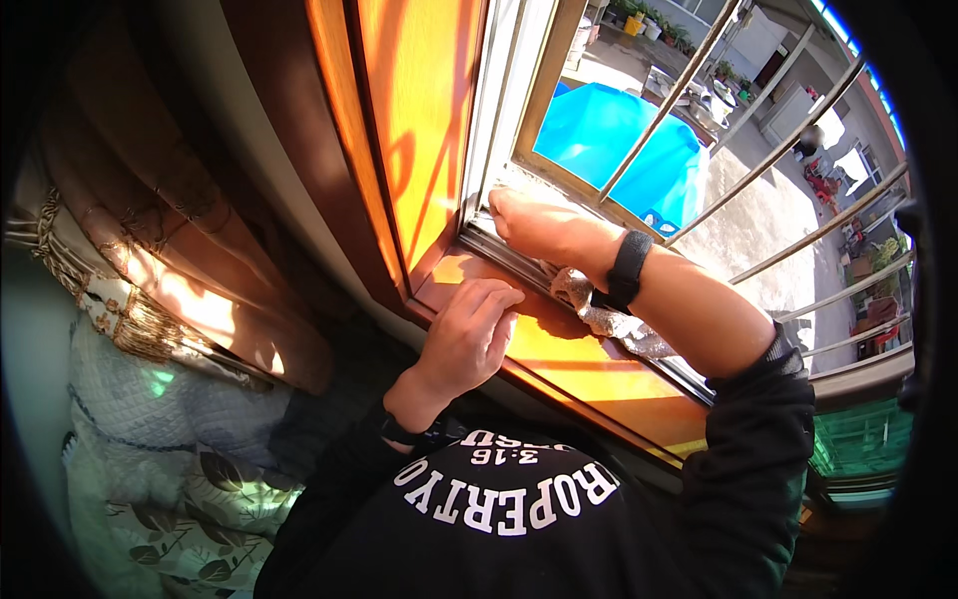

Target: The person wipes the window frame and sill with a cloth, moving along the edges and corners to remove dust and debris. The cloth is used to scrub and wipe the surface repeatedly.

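My right hand (513, 217) is curled down at the corner of the window's sliding track (498, 243), beside the white frame (498, 97). Its fingertips and anything under them are hidden. My left hand (471, 333) is bent over the inner edge of the glossy wooden sill (591, 348), fingers loosely curled and close together. No object shows in it, but its palm is out of sight. A crumpled grey cloth (599, 311) lies along the track and sill, partly under my right forearm.
Metal bars (673, 93) cross the window opening, with a bright blue cover (606, 135) just outside. Orange wooden panelling (426, 112) rises beside the corner. To the left hangs a curtain (194, 292) with a tasselled tieback (142, 314). A person (808, 141) is out in the yard.
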A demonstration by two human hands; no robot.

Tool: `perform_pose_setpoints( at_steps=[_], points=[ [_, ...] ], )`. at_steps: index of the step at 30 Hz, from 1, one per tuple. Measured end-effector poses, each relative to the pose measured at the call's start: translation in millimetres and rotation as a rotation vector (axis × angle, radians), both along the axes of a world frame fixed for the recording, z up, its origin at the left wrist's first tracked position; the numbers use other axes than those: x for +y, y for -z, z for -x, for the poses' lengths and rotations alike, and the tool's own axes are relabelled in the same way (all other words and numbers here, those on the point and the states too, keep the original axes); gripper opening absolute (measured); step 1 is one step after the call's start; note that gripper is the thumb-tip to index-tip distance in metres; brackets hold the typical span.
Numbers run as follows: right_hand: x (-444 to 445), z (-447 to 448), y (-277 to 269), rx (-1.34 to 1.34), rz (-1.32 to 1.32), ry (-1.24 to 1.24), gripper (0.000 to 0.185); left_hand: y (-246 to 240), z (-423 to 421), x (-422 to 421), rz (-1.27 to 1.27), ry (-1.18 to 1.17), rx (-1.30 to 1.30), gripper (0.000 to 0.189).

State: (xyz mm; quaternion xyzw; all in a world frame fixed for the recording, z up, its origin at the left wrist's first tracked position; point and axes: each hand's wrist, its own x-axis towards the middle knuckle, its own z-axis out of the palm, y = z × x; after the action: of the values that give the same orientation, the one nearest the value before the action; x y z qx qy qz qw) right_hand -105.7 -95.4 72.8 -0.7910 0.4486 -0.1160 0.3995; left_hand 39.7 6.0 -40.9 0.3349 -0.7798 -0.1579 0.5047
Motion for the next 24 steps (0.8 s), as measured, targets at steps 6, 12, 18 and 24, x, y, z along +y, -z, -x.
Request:
perform_pose_setpoints(
  at_steps=[6, 12, 18, 24],
  points=[
    [-32, 8, 69, 0.0, 0.444, 0.064, 0.018, -1, 1, 0, 0.004, -0.001, -0.005, 0.023],
    [-24, 14, 51, 0.147, 0.395, 0.008, 0.019, 0, 1, -1, 0.002, -0.008, -0.002, 0.022],
    [-17, 17, 40, 0.317, 0.484, -0.031, 0.02, -1, 2, -1, -0.004, -0.009, -0.002, 0.022],
    [-17, 34, 14, 0.397, 0.527, -0.043, 0.02, -1, -1, 0, -0.075, 0.042, 0.014, 0.021]
  ],
)
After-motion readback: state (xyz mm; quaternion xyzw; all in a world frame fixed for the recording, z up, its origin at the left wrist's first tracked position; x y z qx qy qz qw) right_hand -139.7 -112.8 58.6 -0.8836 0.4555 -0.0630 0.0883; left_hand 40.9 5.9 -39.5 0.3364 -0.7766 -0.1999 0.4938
